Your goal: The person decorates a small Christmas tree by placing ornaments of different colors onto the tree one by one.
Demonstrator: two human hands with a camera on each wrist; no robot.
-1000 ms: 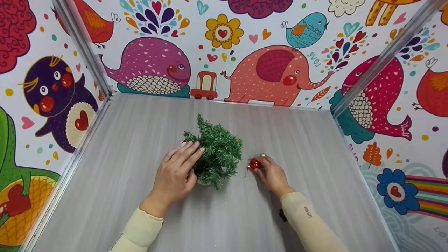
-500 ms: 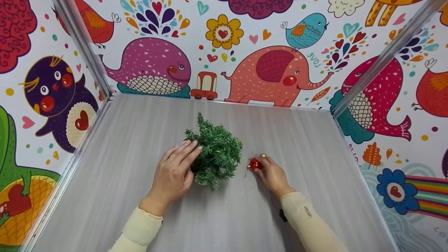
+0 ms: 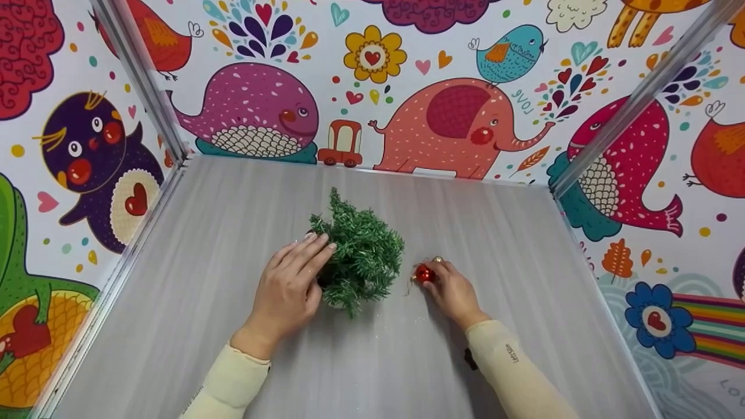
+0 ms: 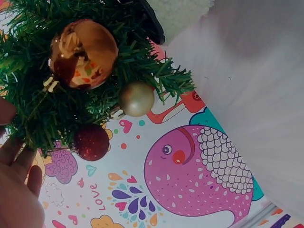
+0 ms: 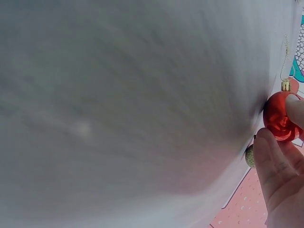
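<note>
A small green tinsel Christmas tree (image 3: 361,253) stands on the table. My left hand (image 3: 291,285) lies against its left side, fingers fairly straight along the branches and fingertips partly lost among them. Three baubles hang on the tree in the left wrist view: a shiny copper-coloured one (image 4: 84,53), a matte gold one (image 4: 137,99) and a dark red glittery one (image 4: 91,142). To the tree's right, my right hand (image 3: 454,294) pinches a shiny red bauble (image 5: 277,116) between thumb and fingers, low at the tabletop. Its gold cap and thread (image 5: 285,84) point away from the hand.
A small gold glittery bauble (image 5: 250,156) sits just beyond the right fingers. The grey wood-grain table (image 3: 233,203) is bounded by walls printed with cartoon animals (image 3: 454,128) and by metal corner posts (image 3: 137,81). A pale fuzzy base (image 4: 183,19) shows under the tree.
My left hand has shifted slightly left, its thumb drawing back from the tree's front. The tree has moved a little with it. My right hand stays in place with the red bauble.
</note>
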